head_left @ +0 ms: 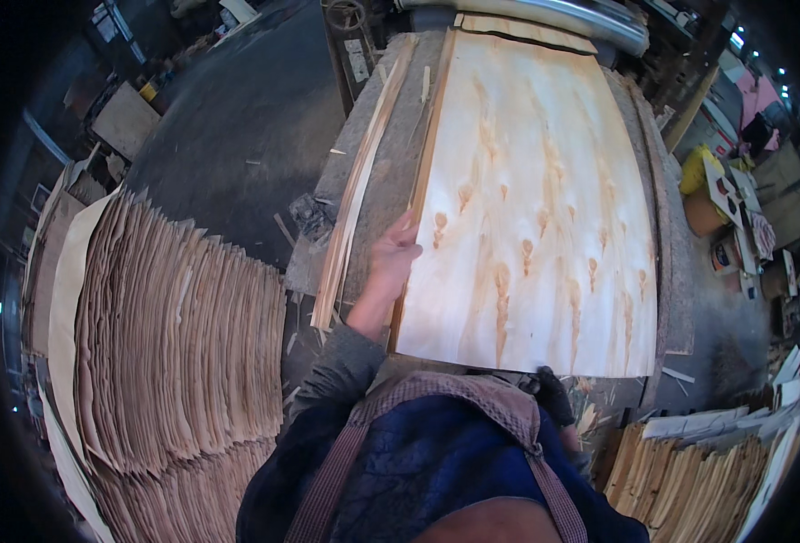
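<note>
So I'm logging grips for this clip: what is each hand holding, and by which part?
The left hand grips the pale veneer sheet at its left long edge. The right hand, in a dark glove, is at the sheet's near edge; whether it grips cannot be told.

Right hand (554,394) mostly hidden under near edge of veneer sheet (531,208); only a dark patch shows, grip cannot be judged. Left hand (393,253): fingertips lie at sheet's left edge, unclear whether they curl under it. Worktable (382,181) largely covered by sheet. Far end of sheet meets metal roller (545,16), cut off by top edge. Stacked veneer (174,335) at left runs out of view below. Items on right shelving (735,217) too small to identify.
</note>
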A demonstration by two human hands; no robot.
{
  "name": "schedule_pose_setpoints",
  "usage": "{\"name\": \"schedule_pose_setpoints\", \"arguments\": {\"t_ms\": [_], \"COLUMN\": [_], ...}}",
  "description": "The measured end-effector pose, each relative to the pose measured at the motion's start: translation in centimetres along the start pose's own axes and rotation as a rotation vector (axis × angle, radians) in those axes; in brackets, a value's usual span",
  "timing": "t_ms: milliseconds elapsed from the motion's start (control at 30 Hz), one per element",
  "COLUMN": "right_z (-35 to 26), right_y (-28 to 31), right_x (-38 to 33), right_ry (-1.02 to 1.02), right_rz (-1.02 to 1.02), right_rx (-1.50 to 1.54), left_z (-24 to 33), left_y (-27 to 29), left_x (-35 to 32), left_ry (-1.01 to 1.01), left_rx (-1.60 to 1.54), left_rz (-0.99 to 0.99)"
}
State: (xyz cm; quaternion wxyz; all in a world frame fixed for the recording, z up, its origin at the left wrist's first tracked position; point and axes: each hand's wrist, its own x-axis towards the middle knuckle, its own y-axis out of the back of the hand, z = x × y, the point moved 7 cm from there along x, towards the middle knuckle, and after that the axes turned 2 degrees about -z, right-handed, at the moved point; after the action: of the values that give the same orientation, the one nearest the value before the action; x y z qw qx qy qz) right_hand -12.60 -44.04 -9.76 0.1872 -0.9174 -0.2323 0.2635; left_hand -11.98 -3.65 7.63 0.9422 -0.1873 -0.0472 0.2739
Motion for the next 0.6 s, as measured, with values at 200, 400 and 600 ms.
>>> {"name": "schedule_pose_setpoints", "arguments": {"t_ms": [200, 400, 600], "right_z": [-4.9, -9.4, -12.6], "right_y": [-2.5, -5.3, -9.0], "right_x": [2.8, 18.1, 28.8], "right_ry": [0.202, 0.63, 0.212], "right_rz": [-0.095, -0.212, -0.599], "right_rx": [-1.096, -1.107, 0.196], "left_z": [-1.5, -7.6, -9.5], "left_y": [3.0, 2.9, 2.4], "left_x": [2.2, -0.4, -1.2], "left_ry": [0.054, -0.097, -0.06], "left_rx": [0.269, 1.198, 1.414], "left_rz": [0.115, 0.072, 0.093]}}
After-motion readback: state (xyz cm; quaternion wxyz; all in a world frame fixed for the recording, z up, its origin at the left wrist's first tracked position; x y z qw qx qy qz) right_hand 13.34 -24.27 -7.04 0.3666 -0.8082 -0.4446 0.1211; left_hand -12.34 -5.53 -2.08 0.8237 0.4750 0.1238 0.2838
